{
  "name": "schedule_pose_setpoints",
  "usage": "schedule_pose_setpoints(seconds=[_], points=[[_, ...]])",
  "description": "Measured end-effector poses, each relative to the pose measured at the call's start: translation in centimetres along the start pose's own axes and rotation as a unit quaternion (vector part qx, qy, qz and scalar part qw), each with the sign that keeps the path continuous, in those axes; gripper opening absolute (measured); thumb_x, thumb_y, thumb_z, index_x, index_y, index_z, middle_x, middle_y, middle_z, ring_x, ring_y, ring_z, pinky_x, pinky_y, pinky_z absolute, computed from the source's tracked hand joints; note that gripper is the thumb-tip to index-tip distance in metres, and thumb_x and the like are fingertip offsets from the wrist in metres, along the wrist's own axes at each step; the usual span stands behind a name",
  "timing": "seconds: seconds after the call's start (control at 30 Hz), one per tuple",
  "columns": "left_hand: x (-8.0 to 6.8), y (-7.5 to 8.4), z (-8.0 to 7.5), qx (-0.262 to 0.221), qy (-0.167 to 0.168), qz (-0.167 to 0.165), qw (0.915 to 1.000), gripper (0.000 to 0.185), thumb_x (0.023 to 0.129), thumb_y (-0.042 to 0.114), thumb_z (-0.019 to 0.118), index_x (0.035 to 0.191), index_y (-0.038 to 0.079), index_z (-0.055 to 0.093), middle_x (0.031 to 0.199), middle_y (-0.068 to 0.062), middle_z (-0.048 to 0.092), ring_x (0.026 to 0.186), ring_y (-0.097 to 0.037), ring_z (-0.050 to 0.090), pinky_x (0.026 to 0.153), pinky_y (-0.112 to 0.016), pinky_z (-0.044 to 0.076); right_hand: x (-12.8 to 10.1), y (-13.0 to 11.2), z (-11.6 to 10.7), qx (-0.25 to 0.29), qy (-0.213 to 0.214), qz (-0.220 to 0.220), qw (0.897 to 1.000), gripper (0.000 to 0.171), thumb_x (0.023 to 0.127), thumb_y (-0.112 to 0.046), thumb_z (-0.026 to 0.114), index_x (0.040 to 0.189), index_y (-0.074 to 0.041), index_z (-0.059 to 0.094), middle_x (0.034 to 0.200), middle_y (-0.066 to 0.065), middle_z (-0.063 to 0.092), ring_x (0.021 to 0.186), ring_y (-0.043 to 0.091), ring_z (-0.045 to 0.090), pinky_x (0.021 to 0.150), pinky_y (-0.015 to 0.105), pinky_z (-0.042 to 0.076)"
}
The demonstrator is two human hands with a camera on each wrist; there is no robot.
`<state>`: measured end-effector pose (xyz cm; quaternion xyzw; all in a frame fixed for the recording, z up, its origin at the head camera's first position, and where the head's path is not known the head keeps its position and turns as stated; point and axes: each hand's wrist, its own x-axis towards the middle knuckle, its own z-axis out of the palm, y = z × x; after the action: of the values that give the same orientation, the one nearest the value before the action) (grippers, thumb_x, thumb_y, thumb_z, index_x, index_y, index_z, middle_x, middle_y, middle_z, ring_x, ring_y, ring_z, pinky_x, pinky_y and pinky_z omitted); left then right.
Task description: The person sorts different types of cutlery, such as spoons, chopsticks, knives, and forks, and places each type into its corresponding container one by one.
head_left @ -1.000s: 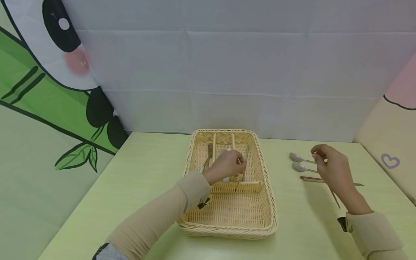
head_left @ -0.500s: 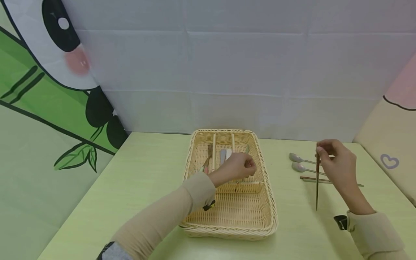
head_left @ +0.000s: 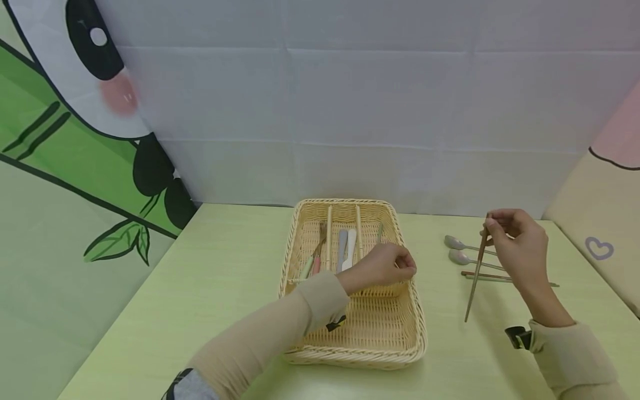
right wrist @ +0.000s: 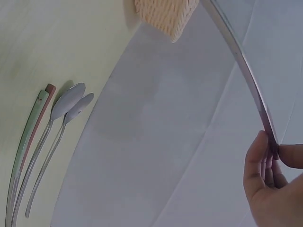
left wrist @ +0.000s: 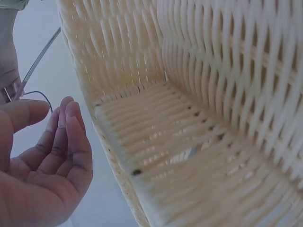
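My right hand (head_left: 520, 244) pinches a slim chopstick (head_left: 476, 278) near its reddish end, its other end slanting down to the left above the table. In the right wrist view the thumb and fingertips meet on that reddish end of the chopstick (right wrist: 251, 80). My left hand (head_left: 384, 268), fingers loosely bent and holding nothing, reaches across the wicker basket (head_left: 421, 328) to its right rim. The left wrist view shows the hand (left wrist: 52, 165) beside the basket's wall. A thin greenish utensil (head_left: 380, 232) lies in the basket's right compartment, partly hidden by the left hand.
Two spoons (head_left: 457, 256) lie on the table right of the basket, with a red and a green chopstick (head_left: 485, 277) just in front. Forks (head_left: 321, 236) with green and pink handles fill the left compartment. Two knives (head_left: 342, 244) lie in the middle one.
My left hand has moved right from over the compartments to the basket's right rim, uncovering the knives. The right hand has turned the chopstick so its lower end swings left toward the basket.
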<state>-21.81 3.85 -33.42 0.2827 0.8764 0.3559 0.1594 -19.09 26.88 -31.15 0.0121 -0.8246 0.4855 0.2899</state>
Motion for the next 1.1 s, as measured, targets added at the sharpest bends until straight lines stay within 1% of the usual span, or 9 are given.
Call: schedule_pose_setpoints(seconds=[0.13,0.2,0.37,0.47,0.57,0.7,0.77,0.93,1.1], points=[[0.1,0.8,0.5,0.005,-0.003,0.000,1.0000,0.008,0.088,0.019,0.059,0.085,0.016,0.065,0.076,0.009,0.061,0.069,-0.001,0.055,0.065,-0.014,0.044,0.2,0.0,0.0,0.056,-0.007,0.024,0.998,0.007,0.088,-0.003,0.056,0.094,-0.005,0.059,0.076,-0.016,0.060,0.063,-0.004,0.060,0.057,0.012,0.049],[0.2,1.1,0.8,0.009,-0.005,0.003,0.9999,0.007,0.088,0.020,0.059,0.084,0.016,0.065,0.076,0.009,0.062,0.069,0.000,0.055,0.065,-0.014,0.044,0.3,0.0,0.1,0.100,-0.007,0.034,0.994,0.007,0.088,-0.002,0.056,0.093,-0.006,0.059,0.075,-0.012,0.062,0.062,-0.001,0.061,0.056,0.013,0.050],[0.3,1.7,1.4,-0.014,-0.017,0.015,0.9996,0.006,0.087,0.021,0.062,0.086,0.016,0.065,0.077,0.009,0.063,0.068,0.001,0.056,0.064,-0.013,0.044,0.3,-0.2,0.4,0.217,0.002,0.049,0.975,0.008,0.086,0.002,0.058,0.092,-0.003,0.059,0.076,-0.003,0.063,0.062,0.003,0.062,0.055,0.015,0.050],[0.4,1.9,1.8,-0.036,-0.022,0.019,0.9989,0.007,0.087,0.022,0.062,0.087,0.015,0.065,0.078,0.009,0.063,0.069,0.002,0.057,0.064,-0.013,0.045,0.2,-0.5,0.8,0.249,0.009,0.052,0.967,0.008,0.085,0.003,0.059,0.091,-0.001,0.059,0.077,-0.001,0.063,0.062,0.005,0.063,0.055,0.016,0.051],[0.5,2.2,2.1,-0.045,-0.024,0.019,0.9985,0.009,0.086,0.024,0.063,0.088,0.016,0.065,0.079,0.010,0.063,0.070,0.003,0.057,0.064,-0.012,0.045,0.1,-0.7,1.0,0.267,0.008,0.060,0.962,0.008,0.084,0.002,0.060,0.091,0.000,0.059,0.077,0.000,0.063,0.063,0.006,0.063,0.056,0.017,0.051],[0.7,2.6,2.4,-0.048,-0.028,0.020,0.9983,0.010,0.086,0.026,0.063,0.089,0.017,0.065,0.080,0.011,0.064,0.071,0.003,0.057,0.065,-0.012,0.045,0.0,-0.9,1.3,0.275,0.004,0.066,0.959,0.008,0.084,0.001,0.060,0.092,0.001,0.058,0.076,0.000,0.063,0.063,0.006,0.063,0.057,0.017,0.051],[0.7,2.7,2.5,-0.049,-0.030,0.019,0.9981,0.011,0.086,0.027,0.063,0.090,0.017,0.066,0.081,0.011,0.065,0.072,0.004,0.058,0.067,-0.012,0.045,0.0,-1.0,1.5,0.272,0.005,0.066,0.960,0.009,0.084,0.001,0.060,0.093,0.002,0.058,0.076,0.000,0.063,0.063,0.007,0.063,0.057,0.018,0.051],[0.9,3.1,2.8,-0.037,-0.032,0.038,0.9981,0.014,0.087,0.028,0.061,0.094,0.017,0.066,0.083,0.010,0.069,0.075,0.007,0.059,0.070,-0.010,0.044,0.0,-1.2,1.8,0.270,0.009,0.064,0.961,0.009,0.084,0.001,0.060,0.092,0.002,0.058,0.075,0.000,0.062,0.063,0.006,0.063,0.057,0.018,0.052],[1.0,3.4,2.8,-0.016,-0.025,0.047,0.9984,0.014,0.090,0.027,0.058,0.094,0.017,0.067,0.083,0.010,0.070,0.073,0.009,0.059,0.068,-0.008,0.043,0.0,-1.4,1.9,0.265,0.007,0.064,0.962,0.009,0.084,0.000,0.060,0.093,0.002,0.058,0.076,0.000,0.062,0.064,0.006,0.063,0.058,0.018,0.052]])
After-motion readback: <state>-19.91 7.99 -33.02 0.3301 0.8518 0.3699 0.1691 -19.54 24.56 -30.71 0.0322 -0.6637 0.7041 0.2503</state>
